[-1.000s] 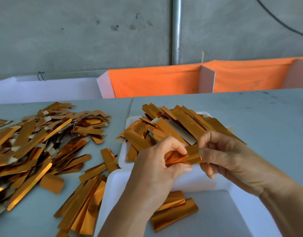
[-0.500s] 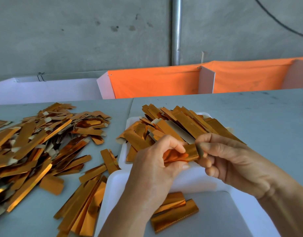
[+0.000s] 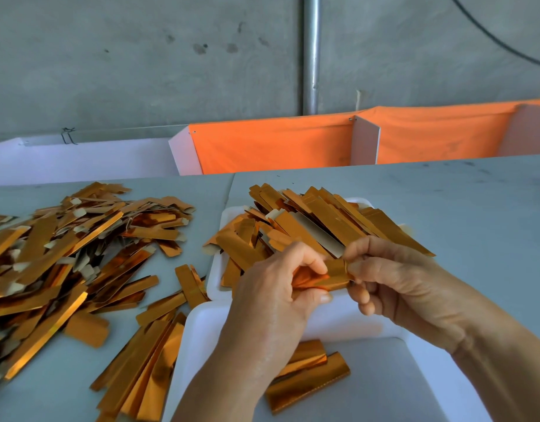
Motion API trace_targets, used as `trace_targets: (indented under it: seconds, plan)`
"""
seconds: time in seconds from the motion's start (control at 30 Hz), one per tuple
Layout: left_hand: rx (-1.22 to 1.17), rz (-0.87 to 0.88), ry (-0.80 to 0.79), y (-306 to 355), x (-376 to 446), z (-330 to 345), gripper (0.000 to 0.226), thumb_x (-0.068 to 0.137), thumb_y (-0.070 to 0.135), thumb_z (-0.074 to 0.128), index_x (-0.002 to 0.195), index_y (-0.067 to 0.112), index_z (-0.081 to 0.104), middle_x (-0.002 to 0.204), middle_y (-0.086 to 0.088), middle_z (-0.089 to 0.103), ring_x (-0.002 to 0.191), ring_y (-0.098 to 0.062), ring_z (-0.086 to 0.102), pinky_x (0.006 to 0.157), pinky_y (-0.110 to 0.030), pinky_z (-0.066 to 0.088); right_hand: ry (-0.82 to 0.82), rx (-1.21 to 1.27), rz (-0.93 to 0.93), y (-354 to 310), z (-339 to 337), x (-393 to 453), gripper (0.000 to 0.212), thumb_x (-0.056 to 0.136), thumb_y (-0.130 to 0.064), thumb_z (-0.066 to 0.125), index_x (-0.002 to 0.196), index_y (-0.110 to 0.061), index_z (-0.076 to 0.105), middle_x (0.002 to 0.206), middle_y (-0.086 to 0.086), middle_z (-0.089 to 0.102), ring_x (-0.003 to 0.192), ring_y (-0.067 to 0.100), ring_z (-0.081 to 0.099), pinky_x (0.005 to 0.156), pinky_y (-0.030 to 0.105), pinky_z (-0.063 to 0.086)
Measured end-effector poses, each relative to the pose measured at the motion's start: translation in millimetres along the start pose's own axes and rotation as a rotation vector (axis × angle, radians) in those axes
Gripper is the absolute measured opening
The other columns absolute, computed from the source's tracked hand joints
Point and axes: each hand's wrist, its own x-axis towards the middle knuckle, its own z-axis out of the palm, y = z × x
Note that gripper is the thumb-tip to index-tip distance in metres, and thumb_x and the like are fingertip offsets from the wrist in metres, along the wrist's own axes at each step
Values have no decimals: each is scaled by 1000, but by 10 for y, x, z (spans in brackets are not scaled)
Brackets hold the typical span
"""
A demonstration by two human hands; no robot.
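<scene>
A person's two bare hands meet over a grey table (image 3: 463, 202), working one short, shiny orange-gold foil-faced card strip (image 3: 335, 274). The left hand (image 3: 268, 300) grips the strip's left end, thumb beneath and curled fingers on top. The right hand (image 3: 405, 284) pinches the right end between thumb and forefinger, its other fingers curled loosely below. The strip lies level between the two sets of fingertips, held in the air and partly folded into a small sleeve.

Just beyond the fingers, a shallow white plastic tray (image 3: 215, 269) holds a heap of flat orange-gold strips (image 3: 320, 226), some showing a pale cardboard back. Below the wrists, closer to the person, a second white tray (image 3: 399, 385) holds two folded orange-gold pieces (image 3: 305, 388), side by side and touching. Well to the left of the left hand's fingers, a broad loose pile of strips (image 3: 65, 248) spreads over the table, with a few more lying against the near tray's left edge.

Far beyond the fingers stand orange cloth panels (image 3: 271, 147) with white dividers, in front of a grey concrete wall with an upright metal pipe (image 3: 311, 56).
</scene>
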Motion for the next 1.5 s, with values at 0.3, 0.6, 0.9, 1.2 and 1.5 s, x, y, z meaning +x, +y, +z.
trace_targets:
  seconds: [0.3,0.6,0.9,1.2,1.5]
  plan:
    - [18,36,-5,-18,2,-17,27,75,22,77,86,36,58,97,23,65,97,8,57,81,-6,44,-3,-40,14,-9,-5,-5,13,85,7,54,89,-4,57,54,13,54,43,18,50,42,22,47]
    - [186,113,-38,-20,-11,-20,23,78,28,74,91,37,58,92,19,64,97,6,51,78,-4,40,-28,-140,-15,7,-16,1,13,81,5,61,89,-5,58,57,13,57,46,18,54,44,21,47]
    - [-145,-8,-93,-43,6,-80,26,76,24,76,92,38,60,98,23,68,97,4,62,83,-12,48,-153,145,-9,41,-48,33,16,69,-16,73,85,-13,73,60,4,52,47,12,53,44,20,47]
    - [-287,-24,-122,-43,8,-95,24,77,16,75,90,33,62,94,22,70,94,4,64,80,-7,45,-186,183,3,106,-34,69,32,62,-29,88,86,-15,72,61,2,54,52,11,57,46,21,50]
    - [-295,-1,-44,9,-7,-55,25,78,18,74,88,35,60,103,18,67,103,3,59,82,-15,49,-276,205,135,85,-20,30,48,56,-48,87,88,-15,74,76,9,68,68,18,68,57,28,56]
